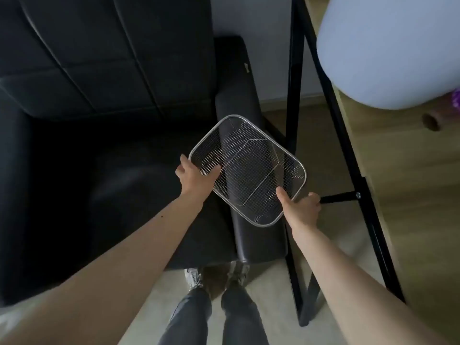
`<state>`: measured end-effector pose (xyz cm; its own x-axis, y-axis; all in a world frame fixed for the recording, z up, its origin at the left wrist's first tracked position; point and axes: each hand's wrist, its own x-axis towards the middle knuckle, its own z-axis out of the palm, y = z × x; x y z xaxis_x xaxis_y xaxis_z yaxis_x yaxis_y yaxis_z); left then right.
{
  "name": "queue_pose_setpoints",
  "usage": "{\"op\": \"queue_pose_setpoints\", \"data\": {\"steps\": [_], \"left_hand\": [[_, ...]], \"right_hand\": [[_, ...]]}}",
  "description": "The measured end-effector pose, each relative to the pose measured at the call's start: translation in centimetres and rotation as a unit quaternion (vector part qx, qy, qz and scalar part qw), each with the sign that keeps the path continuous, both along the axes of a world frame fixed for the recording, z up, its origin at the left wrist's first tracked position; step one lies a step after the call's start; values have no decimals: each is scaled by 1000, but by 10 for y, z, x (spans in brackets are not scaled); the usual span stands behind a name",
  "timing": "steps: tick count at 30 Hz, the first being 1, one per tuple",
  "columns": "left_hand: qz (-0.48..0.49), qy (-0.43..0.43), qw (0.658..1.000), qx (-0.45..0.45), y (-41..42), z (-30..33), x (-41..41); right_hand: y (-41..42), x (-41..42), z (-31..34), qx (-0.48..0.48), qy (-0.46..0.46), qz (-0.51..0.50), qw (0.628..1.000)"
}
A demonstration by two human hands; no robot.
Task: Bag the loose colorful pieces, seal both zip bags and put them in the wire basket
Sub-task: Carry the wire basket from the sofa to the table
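Note:
A shallow silver wire basket (pixel 249 168) with a rounded rectangular rim sits over the right armrest of a black sofa. It holds nothing. My left hand (pixel 193 176) grips its left edge, thumb outside the rim and fingers under the mesh. At the near right corner, my right hand (pixel 302 207) clasps the rim with the thumb on top. No zip bags or colorful pieces are in view, apart from a sliver of purple (pixel 456 98) at the right edge.
The black sofa (pixel 99 120) fills the left. A wooden table (pixel 410 195) with a black metal frame (pixel 348 150) stands on the right, with a large pale rounded object (pixel 388 46) on it. My legs and shoes are on the pale floor below.

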<state>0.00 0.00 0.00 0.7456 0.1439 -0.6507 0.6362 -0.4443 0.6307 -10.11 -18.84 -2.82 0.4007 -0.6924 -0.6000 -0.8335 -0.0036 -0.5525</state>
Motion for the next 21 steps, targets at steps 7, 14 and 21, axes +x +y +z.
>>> {"op": "queue_pose_setpoints", "data": {"steps": [7, 14, 21], "left_hand": [[139, 38, 989, -46, -15, -46, -9], [185, 44, 981, -40, -7, -76, -8], [204, 42, 976, -58, -1, -73, -9]], "right_hand": [[-5, 6, -33, 53, 2, 20, 998], [-3, -1, -45, 61, -24, 5, 998], [-1, -2, -43, 56, -48, -14, 997]]}}
